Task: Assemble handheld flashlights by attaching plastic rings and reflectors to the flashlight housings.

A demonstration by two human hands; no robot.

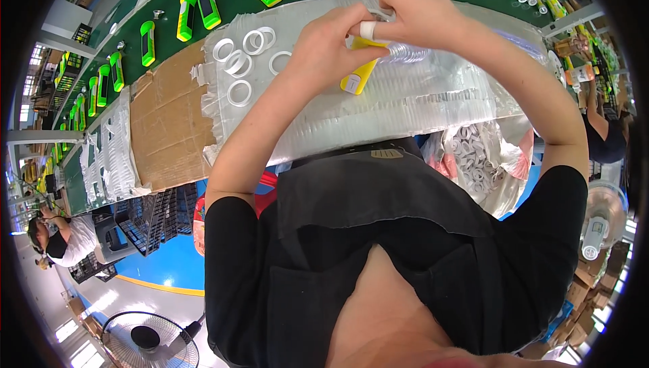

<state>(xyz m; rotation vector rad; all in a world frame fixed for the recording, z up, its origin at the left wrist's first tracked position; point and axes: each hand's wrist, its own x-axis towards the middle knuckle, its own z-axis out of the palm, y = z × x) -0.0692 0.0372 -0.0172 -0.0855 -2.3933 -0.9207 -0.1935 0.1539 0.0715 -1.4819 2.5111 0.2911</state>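
While held up between both hands: yellow plastic housing [366,72], probably a flashlight part, above the plastic sheeting [304,128] on the bench; tilted, white-labelled end lowermost.
Left hand [329,45]: grasping the yellow plastic housing, thumb laid across its upper part, fingers bunched near the top.
Right hand [420,18]: fingers curled in at the same upper end, meeting the left fingers; exact thing pinched hidden, cannot tell.
White band [367,31]: around a right finger, by its look; loose ring or finger wrap, cannot tell.
Handling, judged: light, stiff, smooth-walled; somewhat slippery if pinched by fingertips alone, with thin edges perhaps liable to crack under hard squeezing.
Best hold, judged: along both long sides, near the middle, leaving the top end free for fingerwork.
White rings [238,93]: loose group lying left of the left hand, some overlapping; light, easily rolled.
Clear discs [405,54]: stacked on edge in a row, just right of the yellow plastic housing; likely prone to scratches, best taken by the rim.
Green flashlights [208,6]: spread along the far and left bench, yellow-trimmed.
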